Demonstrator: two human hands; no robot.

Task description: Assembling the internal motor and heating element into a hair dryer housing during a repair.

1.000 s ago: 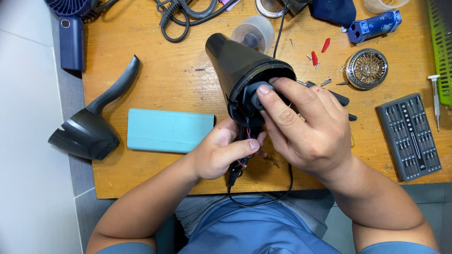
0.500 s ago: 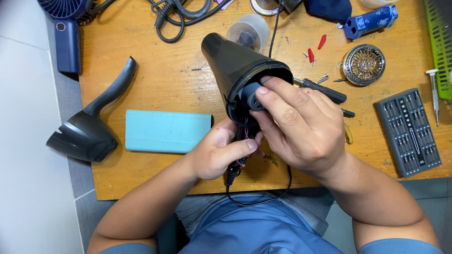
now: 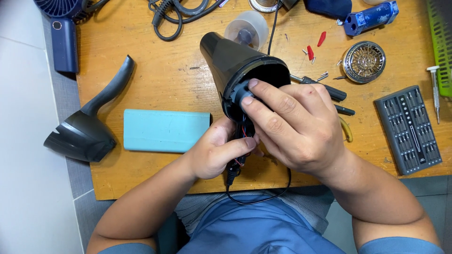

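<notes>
A black hair dryer body (image 3: 233, 63) is held over the wooden table (image 3: 155, 89), its open rear end toward me. My left hand (image 3: 217, 153) grips its handle from below, where red and black wires and a black cord (image 3: 263, 195) come out. My right hand (image 3: 294, 124) has fingertips on a dark round part (image 3: 241, 92) seated in the open end.
A black half-shell (image 3: 87, 127) and a teal rectangular case (image 3: 165, 130) lie at left. A blue hand fan (image 3: 63, 33), coiled cable (image 3: 176, 14), clear fan wheel (image 3: 249, 28), round metal grille (image 3: 363, 61), bit set (image 3: 409, 129), screwdriver (image 3: 434, 87), red bits and screws lie around.
The hair dryer and both hands sit slightly lower-left in view, mostly from head movement. My right fingers stay on the round part; grips are unchanged.
</notes>
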